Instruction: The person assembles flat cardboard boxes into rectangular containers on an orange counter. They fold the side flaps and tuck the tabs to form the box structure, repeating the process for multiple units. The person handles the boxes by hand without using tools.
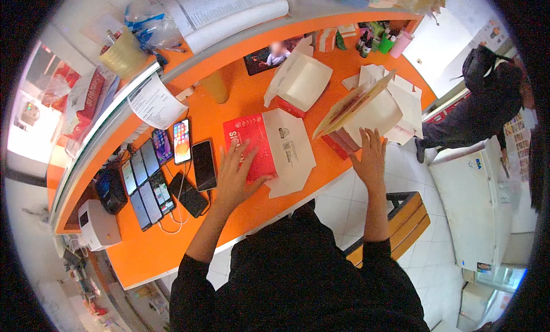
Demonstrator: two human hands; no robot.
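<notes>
My left hand point(235, 174) lies flat, fingers spread, on a flattened red and white cardboard box point(269, 145) on the orange counter point(172, 240). My right hand point(369, 157) reaches with open fingers to a stack of flat red and white boxes point(366, 114) at the counter's right edge, its fingertips touching the stack's near side. A folded-up white box point(303, 82) with its lid raised stands behind the flat one.
Several phones point(163, 171) lie in rows on the counter's left, with cables and a small white device point(97, 224). Bottles and cups point(384, 42) stand at the far right corner. A wooden bench point(401, 220) is under my right arm. Another person point(475, 111) stands at right beside a white chest point(481, 203).
</notes>
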